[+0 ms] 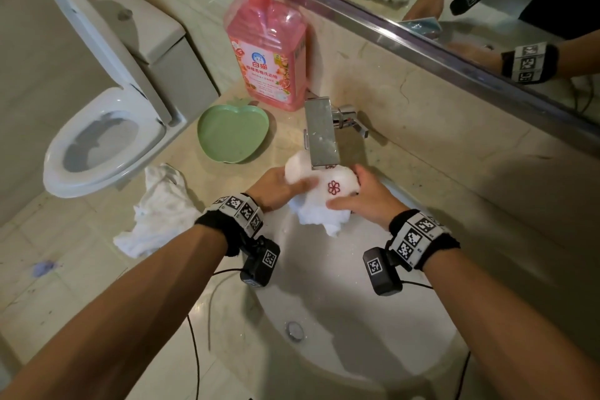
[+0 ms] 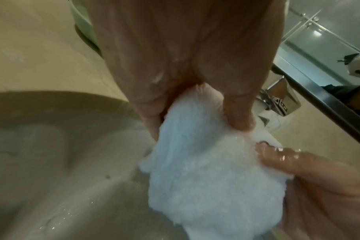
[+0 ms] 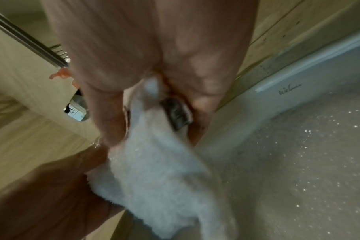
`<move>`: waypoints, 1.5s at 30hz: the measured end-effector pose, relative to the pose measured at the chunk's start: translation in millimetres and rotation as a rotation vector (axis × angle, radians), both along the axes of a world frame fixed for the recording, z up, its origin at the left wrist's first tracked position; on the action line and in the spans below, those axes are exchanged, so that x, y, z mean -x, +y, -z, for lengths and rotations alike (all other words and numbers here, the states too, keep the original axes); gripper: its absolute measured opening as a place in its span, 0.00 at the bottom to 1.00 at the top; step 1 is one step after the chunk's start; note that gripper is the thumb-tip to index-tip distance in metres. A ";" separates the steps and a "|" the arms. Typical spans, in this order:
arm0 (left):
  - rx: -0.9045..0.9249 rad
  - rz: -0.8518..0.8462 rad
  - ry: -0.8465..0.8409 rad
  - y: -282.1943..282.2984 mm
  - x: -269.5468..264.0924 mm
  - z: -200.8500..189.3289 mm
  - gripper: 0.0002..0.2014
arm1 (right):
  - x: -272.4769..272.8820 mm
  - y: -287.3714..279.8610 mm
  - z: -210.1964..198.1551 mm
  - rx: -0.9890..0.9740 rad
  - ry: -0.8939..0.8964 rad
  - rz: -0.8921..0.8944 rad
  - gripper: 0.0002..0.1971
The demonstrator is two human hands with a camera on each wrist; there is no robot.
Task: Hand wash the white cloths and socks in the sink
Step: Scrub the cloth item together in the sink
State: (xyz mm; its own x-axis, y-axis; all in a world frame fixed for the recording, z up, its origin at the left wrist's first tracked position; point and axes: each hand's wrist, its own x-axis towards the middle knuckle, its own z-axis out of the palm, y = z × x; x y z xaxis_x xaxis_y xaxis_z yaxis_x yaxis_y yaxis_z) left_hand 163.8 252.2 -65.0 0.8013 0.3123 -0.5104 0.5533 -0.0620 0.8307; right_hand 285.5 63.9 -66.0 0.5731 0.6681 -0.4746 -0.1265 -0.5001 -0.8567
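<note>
From the head view we see a beige counter around a sink, with a second crumpled cloth at its left edge near a green dish. Our left hand and right hand both grip a white cloth below the faucet.

At the left wrist, our fingers pinch the wet cloth.

At the right wrist, our fingers curl around it above the basin.
</note>
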 end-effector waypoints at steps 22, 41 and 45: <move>0.004 0.322 -0.081 5.5 3.8 -5.2 0.23 | -6.5 -7.9 -0.6 -0.026 -0.676 -0.257 0.25; -0.159 0.296 0.027 7.7 -14.8 -20.8 0.15 | -10.5 -16.7 -12.7 0.240 -0.740 -0.710 0.27; -0.364 0.268 -0.001 12.7 -14.1 -21.6 0.14 | -6.3 -12.8 -11.5 0.239 -0.679 -0.678 0.23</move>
State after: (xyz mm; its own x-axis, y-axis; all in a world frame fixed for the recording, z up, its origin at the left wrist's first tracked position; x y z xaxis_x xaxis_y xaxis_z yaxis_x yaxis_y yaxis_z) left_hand 177.9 264.9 -43.5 0.8788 0.2528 -0.4048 0.4770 -0.4916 0.7285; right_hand 291.7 51.1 -54.5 0.3051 0.8849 -0.3519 0.7318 -0.4543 -0.5080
